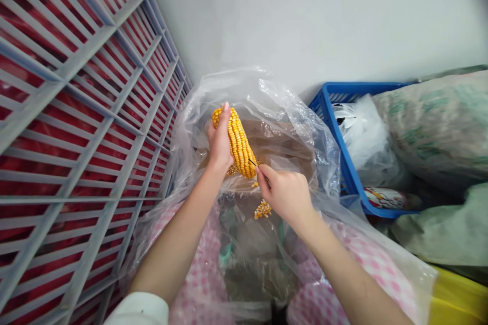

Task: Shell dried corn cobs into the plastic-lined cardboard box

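A yellow corn cob (239, 143), its kernel rows mostly full, slants down to the right. My left hand (220, 141) wraps round its upper end, with the thumb along the top. In my right hand (285, 190), closed in a fist, is a thin dark pointed tool (252, 162); its tip touches the kernels near the cob's lower end. The tool's handle is hidden in the fist. Below both hands a clear plastic bag (244, 78) spreads open, and loose corn kernels (263, 209) lie on it. More kernels show under the cob.
Stacked grey plastic crates (109, 117) with red contents rise on the left. A white wall (297, 15) stands ahead. At the right, a blue basket (339, 144) holds a white plastic bag (362, 137) and a can (387, 198), beside a large woven sack (438, 127). Pink checked cloth (190, 274) covers my legs.
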Action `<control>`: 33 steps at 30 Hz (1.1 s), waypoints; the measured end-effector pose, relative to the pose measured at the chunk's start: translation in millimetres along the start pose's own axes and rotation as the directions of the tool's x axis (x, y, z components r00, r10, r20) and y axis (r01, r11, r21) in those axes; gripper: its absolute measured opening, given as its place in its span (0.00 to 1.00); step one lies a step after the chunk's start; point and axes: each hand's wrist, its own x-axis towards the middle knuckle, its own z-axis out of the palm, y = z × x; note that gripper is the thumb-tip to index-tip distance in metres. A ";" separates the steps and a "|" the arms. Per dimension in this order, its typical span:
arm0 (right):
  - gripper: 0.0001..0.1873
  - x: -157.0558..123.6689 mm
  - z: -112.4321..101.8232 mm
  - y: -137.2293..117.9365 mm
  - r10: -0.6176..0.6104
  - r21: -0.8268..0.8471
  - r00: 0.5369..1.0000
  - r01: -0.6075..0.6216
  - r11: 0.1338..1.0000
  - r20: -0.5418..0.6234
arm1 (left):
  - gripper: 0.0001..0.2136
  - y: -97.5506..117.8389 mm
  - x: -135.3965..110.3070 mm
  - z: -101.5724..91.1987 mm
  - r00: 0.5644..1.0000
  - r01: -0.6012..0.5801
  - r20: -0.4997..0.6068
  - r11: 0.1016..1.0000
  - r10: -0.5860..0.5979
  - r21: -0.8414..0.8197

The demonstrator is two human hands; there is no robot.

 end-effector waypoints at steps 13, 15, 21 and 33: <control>0.24 1.4 7.3 -6.3 0.084 0.004 0.996 -0.084 0.996 -0.032 | 0.15 -11.7 -0.8 0.9 0.989 0.134 -0.050 0.990 -0.137 -0.050; 0.25 1.6 6.6 -2.6 0.119 0.027 0.991 -0.118 0.993 -0.058 | 0.15 -11.4 -0.7 2.5 0.984 0.169 -0.049 0.983 -0.173 -0.069; 0.27 3.1 5.7 2.9 0.212 0.087 0.968 -0.202 0.976 -0.131 | 0.16 -11.4 -1.3 4.3 0.984 0.172 -0.036 0.983 -0.174 -0.068; 0.25 6.7 14.3 8.5 0.103 0.128 0.983 -0.084 0.988 -0.150 | 0.20 -11.6 8.1 -0.2 0.974 0.222 -0.035 0.973 -0.224 -0.057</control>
